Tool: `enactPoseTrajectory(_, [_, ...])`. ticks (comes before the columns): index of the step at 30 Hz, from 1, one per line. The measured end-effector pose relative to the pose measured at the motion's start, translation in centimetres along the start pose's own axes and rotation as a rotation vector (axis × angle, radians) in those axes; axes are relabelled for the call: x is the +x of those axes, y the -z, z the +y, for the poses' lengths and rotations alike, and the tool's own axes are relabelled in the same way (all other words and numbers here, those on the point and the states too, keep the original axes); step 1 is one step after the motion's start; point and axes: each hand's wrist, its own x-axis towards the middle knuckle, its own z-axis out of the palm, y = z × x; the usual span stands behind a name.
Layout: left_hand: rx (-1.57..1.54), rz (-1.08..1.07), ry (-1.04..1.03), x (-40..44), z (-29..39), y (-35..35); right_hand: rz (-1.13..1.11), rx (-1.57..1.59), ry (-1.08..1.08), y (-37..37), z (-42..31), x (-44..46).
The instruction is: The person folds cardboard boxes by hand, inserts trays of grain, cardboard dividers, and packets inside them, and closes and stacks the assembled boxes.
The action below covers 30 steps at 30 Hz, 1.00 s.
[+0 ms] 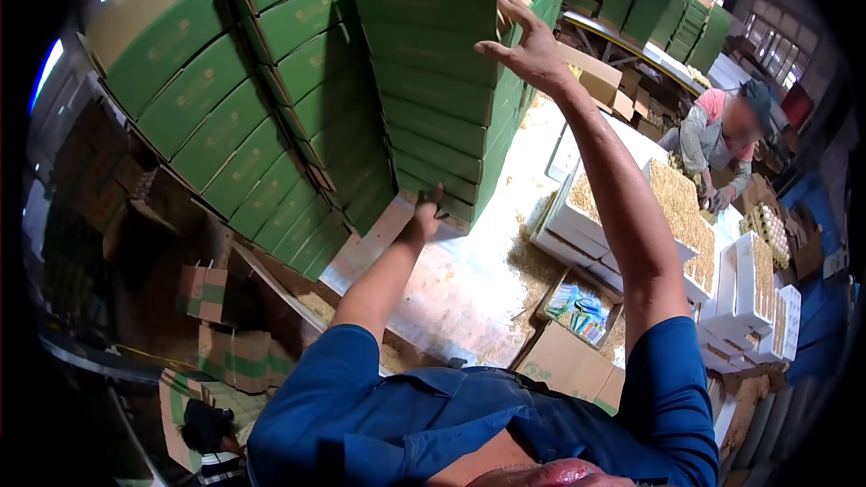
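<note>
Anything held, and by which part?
The green box stack: left hand at its base, right hand by its top right corner. Whether gripped or just steadied, I can't tell.

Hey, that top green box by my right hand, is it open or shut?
Open: the top green box shows brown inner walls behind its front edge. Whether anything lies inside, I cannot tell.

Green cardboard boxes (433, 81) — stacked tall, the top one open — stand on a pale worktop (451, 298).
</note>
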Motion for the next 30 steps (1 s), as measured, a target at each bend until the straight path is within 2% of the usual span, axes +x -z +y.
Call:
enactPoseTrajectory(3, [0.074, -0.031, -0.025, 1.0, 0.0, 0.8, 0.043, -0.308, 0.1, 2.1, -0.3, -2.1])
enactPoseTrajectory(4, [0.092, -0.029, -0.005, 1.7, -0.3, 1.7, 0.069, -0.335, 0.109, 3.1, -1.0, -3.5])
enactPoseTrajectory(6, [0.053, -0.196, 0.007, 2.5, -1.6, 3.3, 0.099, -0.253, 0.033, 6.0, -3.1, -8.6])
enactPoseTrajectory(7, [0.208, 0.026, -0.042, 1.4, -2.5, 3.0, 0.157, -0.258, 0.002, 7.4, -4.2, -12.0])
enactPoseTrajectory(8, [0.39, 0.002, -0.138, -5.6, -1.5, 0.3, 0.188, -0.329, -0.098, 8.6, -4.6, -16.5])
enactPoseTrajectory(9, [0.502, -0.094, -0.084, -9.9, -2.2, -0.3, 0.215, -0.3, -0.257, 9.8, -6.0, -21.6])
enactPoseTrajectory(10, [0.656, -0.198, -0.04, -12.2, -4.3, 0.4, 0.261, -0.403, -0.399, 10.7, -5.6, -28.0])
enactPoseTrajectory(11, [0.816, -0.312, -0.012, -14.5, -6.4, 1.1, 0.34, -0.288, -0.614, 11.3, -5.2, -34.9])
enactPoseTrajectory(12, [0.965, -0.433, 0.0, -16.8, -8.6, 1.9, 0.348, -0.375, -0.778, 11.7, -6.2, -41.6])
enactPoseTrajectory(13, [1.074, -0.551, -0.032, -18.9, -11.4, 2.8, 0.389, -0.362, -1.058, 11.7, -7.9, -48.1])
enactPoseTrajectory(14, [1.256, -0.572, 0.076, -22.9, -11.8, 0.9, 0.311, -0.644, -1.113, 12.2, -8.9, -56.5])
enactPoseTrajectory(15, [1.303, -0.788, -0.016, -22.3, -16.1, 3.3, 0.392, -0.616, -1.429, 12.3, -10.1, -63.8])
enactPoseTrajectory(16, [1.24, -0.819, 0.065, -24.0, -18.1, 3.2, 0.398, -0.669, -1.528, 11.5, -14.2, -65.0])
enactPoseTrajectory(17, [1.283, -0.858, 0.007, -25.2, -20.1, 3.4, 0.384, -0.667, -1.673, 11.0, -15.7, -70.3])
enactPoseTrajectory(18, [1.322, -0.899, -0.065, -25.3, -21.8, 3.2, 0.392, -0.672, -1.695, 10.2, -17.3, -72.4])
enactPoseTrajectory(20, [1.358, -1.012, -0.074, -25.0, -23.7, 1.9, 0.209, -1.025, -1.498, 9.0, -19.7, -74.2])
enactPoseTrajectory(21, [1.35, -0.998, -0.01, -25.4, -23.8, 1.1, 0.212, -0.993, -1.635, 8.8, -20.2, -73.3])
enactPoseTrajectory(24, [1.535, -0.917, -0.225, -26.7, -23.3, -0.2, 0.33, -1.061, -1.738, 9.3, -20.6, -73.1])
enactPoseTrajectory(26, [1.565, -0.872, -0.301, -27.8, -22.9, -0.8, 0.298, -1.043, -1.77, 10.4, -21.4, -72.6])
enactPoseTrajectory(29, [1.536, -0.785, -0.342, -29.0, -23.3, -0.8, 0.535, -0.905, -1.938, 12.0, -21.5, -75.3])
enactPoseTrajectory(30, [1.507, -0.755, -0.373, -29.3, -23.5, -0.7, 0.535, -0.908, -1.93, 12.4, -21.6, -75.3])
